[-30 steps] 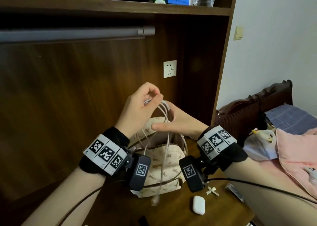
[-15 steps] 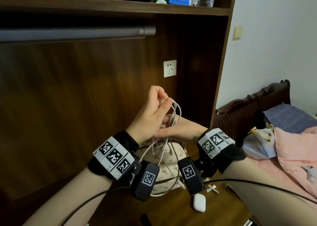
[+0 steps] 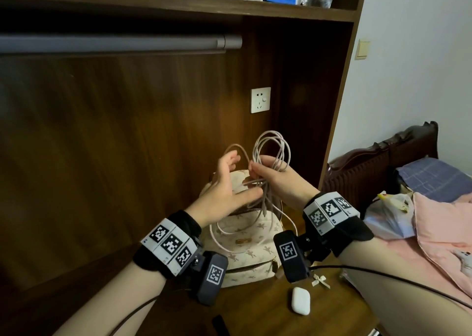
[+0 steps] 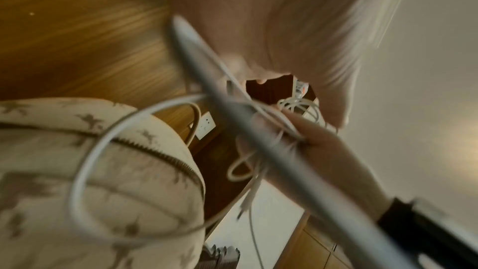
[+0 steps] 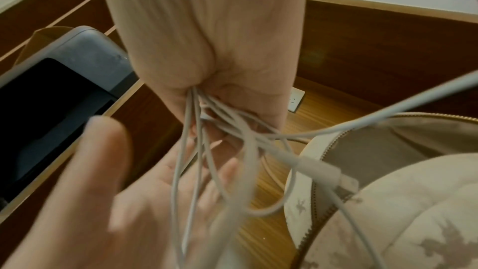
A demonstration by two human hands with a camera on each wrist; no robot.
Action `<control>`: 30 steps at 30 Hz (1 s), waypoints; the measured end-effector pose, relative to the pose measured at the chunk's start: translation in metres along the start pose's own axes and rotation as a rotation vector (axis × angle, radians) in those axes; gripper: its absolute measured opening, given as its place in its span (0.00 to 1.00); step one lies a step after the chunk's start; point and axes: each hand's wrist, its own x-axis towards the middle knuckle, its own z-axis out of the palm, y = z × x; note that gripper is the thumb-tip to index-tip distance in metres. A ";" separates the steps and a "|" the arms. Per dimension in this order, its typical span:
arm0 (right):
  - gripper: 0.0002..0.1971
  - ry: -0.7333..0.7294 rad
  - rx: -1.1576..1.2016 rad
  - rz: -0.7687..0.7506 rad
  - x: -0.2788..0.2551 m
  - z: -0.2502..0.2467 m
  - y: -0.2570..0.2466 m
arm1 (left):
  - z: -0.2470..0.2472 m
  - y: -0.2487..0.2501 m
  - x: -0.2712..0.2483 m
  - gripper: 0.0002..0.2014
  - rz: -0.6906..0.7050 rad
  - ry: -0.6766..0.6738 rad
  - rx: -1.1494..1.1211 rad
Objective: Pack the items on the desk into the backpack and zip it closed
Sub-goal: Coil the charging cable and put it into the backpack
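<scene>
Head view looks down, forward; wrist views close, upward; all share backpack (image 3: 251, 243).

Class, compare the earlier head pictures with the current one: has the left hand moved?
Yes. The left hand has let go and spread open, dropping lower against the wall socket, while the right hand holds the coiled cable.

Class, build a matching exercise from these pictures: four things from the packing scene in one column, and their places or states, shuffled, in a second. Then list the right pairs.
Things
1. cable
2. backpack
3. earbud case
4. left hand

States
A. lying on the desk, white
B. fingers spread, open
C. bunched in loops in the right hand
D. standing on the desk, top zip open

Pairs: 1-C, 2-D, 3-A, 4-B
</scene>
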 end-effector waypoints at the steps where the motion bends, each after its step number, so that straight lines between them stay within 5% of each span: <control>1: 0.10 0.030 0.030 -0.026 0.001 0.003 -0.001 | 0.005 -0.001 -0.002 0.53 -0.017 -0.019 0.009; 5: 0.11 -0.010 0.211 -0.075 0.001 0.014 -0.004 | 0.023 -0.006 -0.003 0.50 -0.041 0.017 -0.140; 11: 0.11 -0.068 0.447 -0.066 -0.002 0.019 -0.014 | 0.033 0.005 0.000 0.24 0.015 0.093 -0.519; 19: 0.09 -0.113 0.468 -0.100 -0.004 0.009 -0.017 | 0.023 0.013 0.003 0.02 -0.073 -0.110 -0.454; 30: 0.09 -0.113 0.394 -0.091 -0.004 -0.011 -0.018 | 0.007 0.002 0.004 0.04 0.002 -0.252 -0.067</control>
